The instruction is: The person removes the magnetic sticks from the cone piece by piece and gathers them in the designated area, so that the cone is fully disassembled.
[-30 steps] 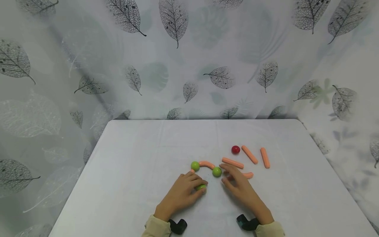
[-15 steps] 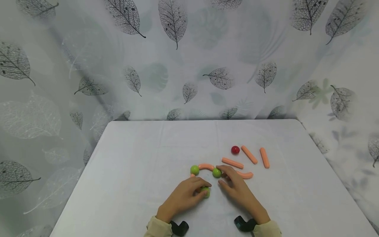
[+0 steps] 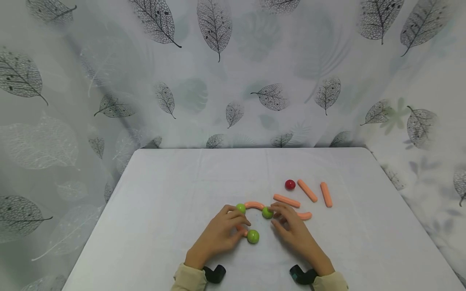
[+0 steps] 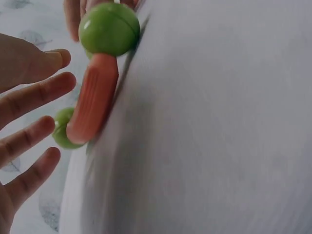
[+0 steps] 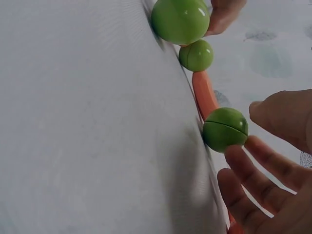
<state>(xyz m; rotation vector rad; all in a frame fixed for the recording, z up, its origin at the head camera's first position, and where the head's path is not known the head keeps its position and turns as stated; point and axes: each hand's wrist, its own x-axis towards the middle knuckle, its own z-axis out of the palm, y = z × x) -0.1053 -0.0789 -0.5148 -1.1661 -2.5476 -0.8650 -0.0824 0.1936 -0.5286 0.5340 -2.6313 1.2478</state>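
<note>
Three green balls and curved orange sausage-shaped sticks form a bent chain on the table. The near ball [image 3: 253, 236] touches one end of a stick [image 4: 95, 97]; the far-left ball [image 3: 240, 208] is partly hidden by my left hand [image 3: 220, 230]. That hand hovers around the stick, fingers spread and apart from it in the left wrist view. Another curved stick [image 3: 254, 205] joins the far-left ball to the right ball [image 5: 225, 129]. Fingertips of my right hand [image 3: 295, 232] touch that right ball, with the thumb held off it.
A bent orange stick [image 3: 304, 216] lies partly behind the right hand. Beyond it are straight orange sticks [image 3: 287, 200] and a red ball [image 3: 290, 184]. White cloth covers the table [image 3: 164, 194]; a leaf-patterned curtain [image 3: 233, 81] hangs behind.
My left hand has let go of the near green ball and moved left, after that ball shifted slightly toward me and right. The right hand has come to the right ball.
</note>
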